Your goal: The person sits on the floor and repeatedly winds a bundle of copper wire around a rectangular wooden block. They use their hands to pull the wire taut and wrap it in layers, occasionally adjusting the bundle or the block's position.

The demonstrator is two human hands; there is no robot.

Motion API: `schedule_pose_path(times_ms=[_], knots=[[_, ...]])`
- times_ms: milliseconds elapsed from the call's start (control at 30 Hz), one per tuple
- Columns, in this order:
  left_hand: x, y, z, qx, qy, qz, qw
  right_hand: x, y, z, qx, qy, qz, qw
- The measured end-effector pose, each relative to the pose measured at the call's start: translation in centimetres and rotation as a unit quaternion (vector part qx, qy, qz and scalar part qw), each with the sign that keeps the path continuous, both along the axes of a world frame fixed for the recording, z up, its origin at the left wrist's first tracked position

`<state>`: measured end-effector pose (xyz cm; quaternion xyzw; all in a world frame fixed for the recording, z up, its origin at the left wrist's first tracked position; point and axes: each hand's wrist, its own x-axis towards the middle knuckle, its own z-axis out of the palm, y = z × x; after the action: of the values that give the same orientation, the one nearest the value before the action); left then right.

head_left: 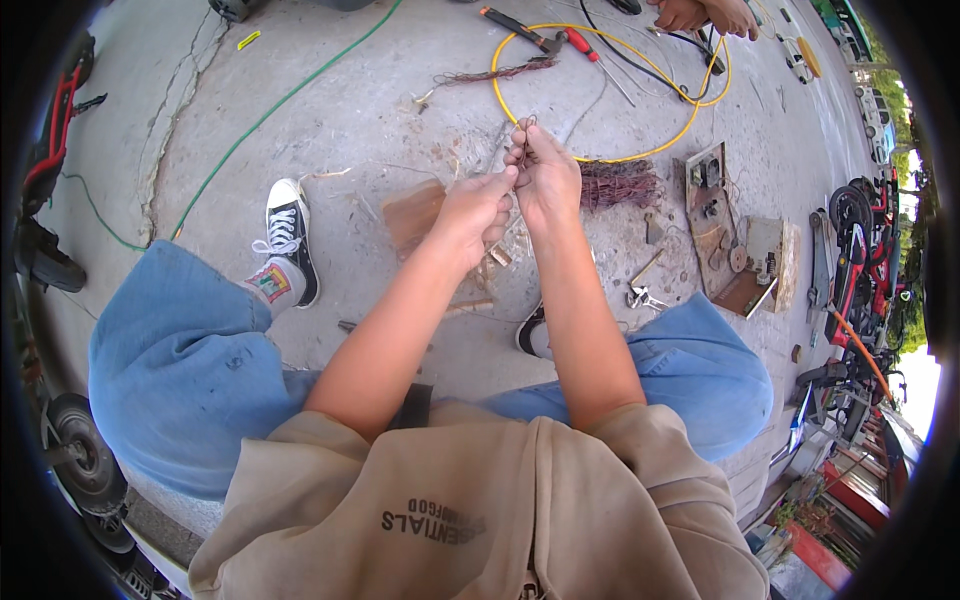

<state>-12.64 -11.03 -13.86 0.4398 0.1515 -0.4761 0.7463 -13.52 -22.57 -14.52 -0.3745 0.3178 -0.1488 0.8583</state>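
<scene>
Both my hands are held together in front of me over the concrete floor. My right hand (548, 182) has its fingers closed on a small tangle of thin reddish-brown wire (527, 128), whose loops stick out above the fingertips. Just below and to its left, my left hand (474, 218) is closed in a pinch against the same wire, as far as the fingers let me see. Beyond my right wrist lies a bundle of dark reddish wire (622, 186). A smaller wire strand bundle (500, 73) rests farther off. A brown flat piece (410, 215) lies beside my left hand.
A yellow cable (497, 85) loops around a hammer (522, 30) and a red-handled screwdriver (582, 44). Another person's hands (705, 15) are at the far right. An opened rusty metal case (712, 225) and a wrench (648, 299) lie right; a green hose (290, 118) runs left.
</scene>
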Motion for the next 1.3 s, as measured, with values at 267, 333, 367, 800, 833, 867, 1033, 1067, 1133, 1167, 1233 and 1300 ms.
schedule_pose_path(times_ms=[267,333,367,800,833,867,1033,1067,1133,1167,1233,1300], knots=[[0.0,1.1,-0.7,0.194,-0.385,0.019,0.902,0.3,-0.3,2.1,-0.156,0.042,0.054,0.985],[0.2,1.8,-0.5,0.229,-0.494,0.039,0.838,0.2,-0.6,3.6,-0.194,0.064,0.097,0.974],[0.4,2.1,-0.3,0.215,-0.458,0.015,0.862,0.2,-0.8,4.5,-0.238,0.078,0.123,0.96],[-0.5,6.2,4.3,0.082,-0.415,-0.184,0.887,-5.8,-3.6,12.0,-0.825,-0.109,0.474,0.287],[-0.6,6.6,4.3,0.13,-0.478,-0.164,0.853,-6.2,-3.5,11.7,-0.801,-0.089,0.465,0.366],[-0.5,7.2,4.4,0.206,-0.451,-0.099,0.863,-6.6,-3.2,11.5,-0.771,-0.069,0.453,0.443],[-0.2,10.8,3.4,0.388,-0.496,0.019,0.777,-6.6,1.3,12.3,-0.296,0.194,0.553,0.754],[-0.3,11.4,3.2,0.388,-0.498,0.02,0.775,-6.8,1.5,11.8,-0.338,0.179,0.562,0.733],[-0.4,11.7,2.6,0.371,-0.511,0.034,0.775,-7.2,1.7,10.3,-0.422,0.145,0.576,0.685],[-0.4,11.6,1.7,0.354,-0.522,0.045,0.775,-7.4,1.7,9.6,-0.463,0.128,0.58,0.658],[-0.6,11.4,2.5,0.334,-0.531,0.039,0.778,-7.3,2.2,9.2,-0.635,0.03,0.523,0.568],[-0.9,11.1,3.8,0.33,-0.524,0.01,0.785,-6.8,3.8,9.0,-0.839,-0.131,0.356,0.39]])
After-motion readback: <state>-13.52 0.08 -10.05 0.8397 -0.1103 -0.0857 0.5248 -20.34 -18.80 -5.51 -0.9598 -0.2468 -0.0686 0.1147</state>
